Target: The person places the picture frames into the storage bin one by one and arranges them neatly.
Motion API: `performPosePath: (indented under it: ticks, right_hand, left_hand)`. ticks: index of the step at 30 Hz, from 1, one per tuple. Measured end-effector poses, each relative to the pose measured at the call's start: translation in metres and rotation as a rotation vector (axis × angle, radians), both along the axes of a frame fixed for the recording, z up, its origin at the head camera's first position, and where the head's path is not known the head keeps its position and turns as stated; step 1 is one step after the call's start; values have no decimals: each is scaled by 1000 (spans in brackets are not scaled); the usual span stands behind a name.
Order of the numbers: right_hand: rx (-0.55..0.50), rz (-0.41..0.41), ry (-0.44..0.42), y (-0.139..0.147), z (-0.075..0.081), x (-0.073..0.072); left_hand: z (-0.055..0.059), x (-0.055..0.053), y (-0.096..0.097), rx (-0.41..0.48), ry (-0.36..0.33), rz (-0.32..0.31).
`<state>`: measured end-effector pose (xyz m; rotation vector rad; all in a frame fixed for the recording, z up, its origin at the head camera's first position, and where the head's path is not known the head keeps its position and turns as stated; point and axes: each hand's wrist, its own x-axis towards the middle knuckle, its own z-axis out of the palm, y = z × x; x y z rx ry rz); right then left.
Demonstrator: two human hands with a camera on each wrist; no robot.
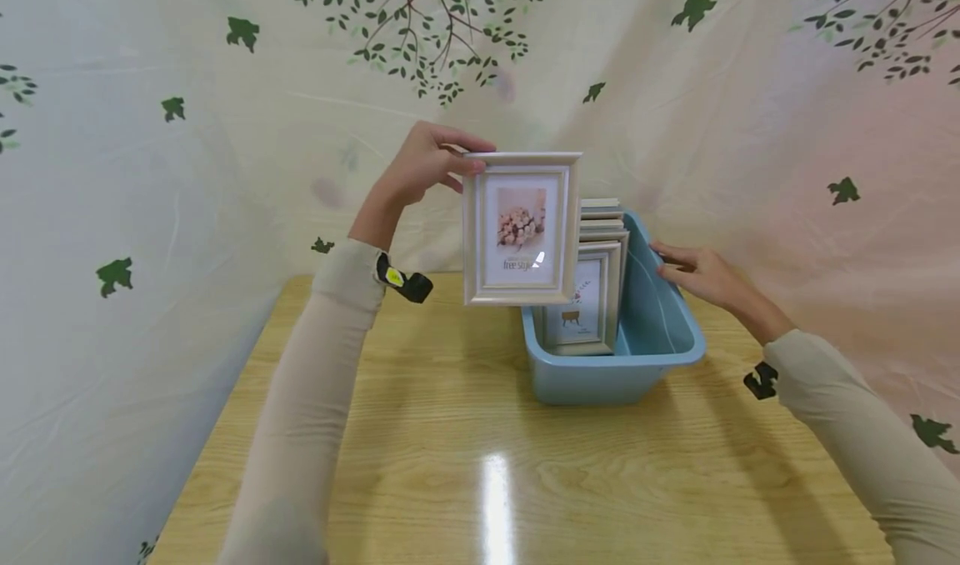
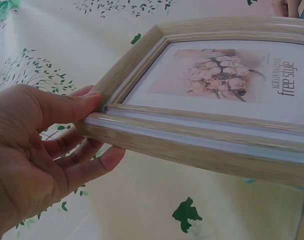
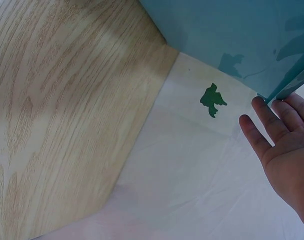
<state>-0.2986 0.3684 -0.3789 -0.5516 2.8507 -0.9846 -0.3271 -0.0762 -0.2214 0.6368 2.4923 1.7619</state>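
My left hand [image 1: 429,165] pinches the upper left corner of a pale wood-look photo frame [image 1: 522,293], thumb in front and fingers behind. The picture [image 2: 217,75] inside shows pink flowers and the words "free style". The frame is upright, raised partly in front of a blue plastic tub [image 1: 611,375]. My right hand [image 1: 701,275] holds the tub's right rim by the fingertips. In the right wrist view several fingers [image 3: 274,122] are extended beside the tub wall [image 3: 232,30]; the thumb is mostly cut off. Inside the tub several more photo frames [image 1: 588,348] stand in a row on the left.
A wood-grain table [image 1: 442,432] carries the tub toward its back right. Behind it hangs a pale cloth [image 1: 300,132] printed with green birds and leafy branches. Both wrists wear black straps with small devices [image 1: 408,284].
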Motion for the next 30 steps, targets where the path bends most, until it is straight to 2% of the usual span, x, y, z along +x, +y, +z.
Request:
performPosePath:
  ticks: [5, 10, 15, 19, 30]
  right_hand:
    - [-9, 20, 15, 1, 0, -1]
    - [-11, 30, 22, 2, -1, -2]
    - [-16, 14, 12, 1, -3, -2]
    - [-26, -2, -5, 0, -4, -2]
    - [-31, -3, 15, 1, -4, -1]
  left_hand:
    - [-7, -5, 22, 49, 10, -18]
    - [-14, -9, 42, 48, 37, -20]
    - [-22, -15, 58, 62, 14, -22]
    - [-26, -17, 68, 74, 5, -29]
    - [-35, -16, 84, 81, 24, -46]
